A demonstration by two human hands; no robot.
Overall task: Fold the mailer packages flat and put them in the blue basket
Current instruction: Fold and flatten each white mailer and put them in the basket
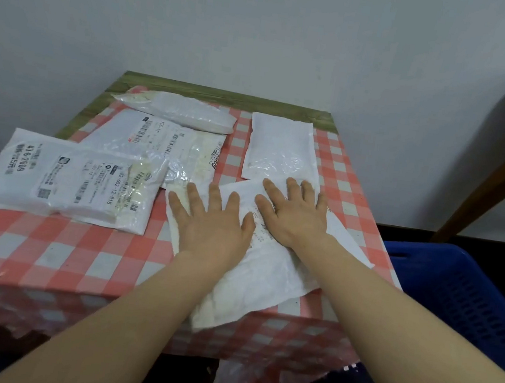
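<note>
- Left hand (212, 218) and right hand (293, 209) lie side by side, fingers straight and spread wide, palms pressing the white mailer (268, 277).
- That mailer lies flat at the counter's (44, 247) 5 o'clock corner, its near end hanging over the edge.
- Four more mailers lie from 9 to 1 o'clock: labelled mailer (66, 179), printed mailer (154, 143), bubble mailer (178, 111), plain mailer (279, 146).
- Blue basket (468, 297) stands off the counter at 3 o'clock.

**Both hands flat, side by side**

The left hand (214, 218) and right hand (293, 211) lie palm-down with fingers straight and spread, pressing on the white mailer (269, 274). Bare forearms reach in from below, the thumbs nearly touching.
</note>
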